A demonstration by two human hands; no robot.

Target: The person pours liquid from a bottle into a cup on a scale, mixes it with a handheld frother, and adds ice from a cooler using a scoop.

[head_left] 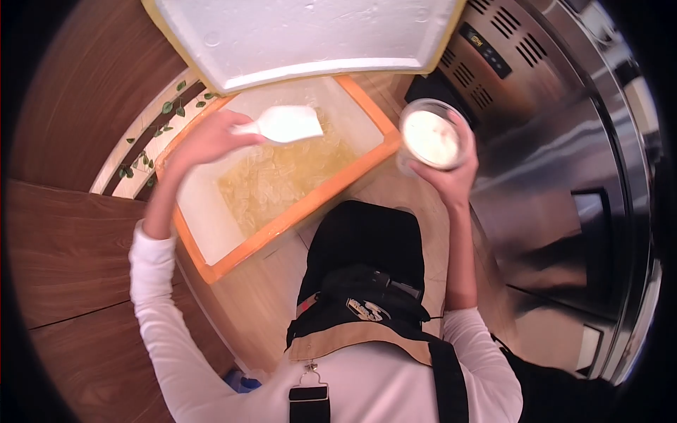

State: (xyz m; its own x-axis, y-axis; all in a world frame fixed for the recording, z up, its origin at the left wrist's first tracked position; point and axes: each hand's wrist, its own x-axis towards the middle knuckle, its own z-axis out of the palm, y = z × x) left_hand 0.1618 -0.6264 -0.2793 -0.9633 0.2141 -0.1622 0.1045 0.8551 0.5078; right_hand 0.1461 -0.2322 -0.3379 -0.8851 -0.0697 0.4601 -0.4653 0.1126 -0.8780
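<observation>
My left hand (220,135) is closed round the handle of a white scoop (293,123). The scoop hangs over an open foam ice box (314,200) with an orange rim. Ice (282,180), yellowish in this light, lies in the bottom of the box. To the right of the box, my right hand (457,169) grips a clear plastic cup (409,163) from its right side. Something white and creamy-looking (431,138) shows inside the cup; I cannot make out exactly what it is.
The box's white foam lid (310,35) stands raised at the far side. A stainless steel appliance (550,190) with vents and a control panel (485,49) is on the right. Brown wood panels (77,247) and a leafy vine (141,158) line the left.
</observation>
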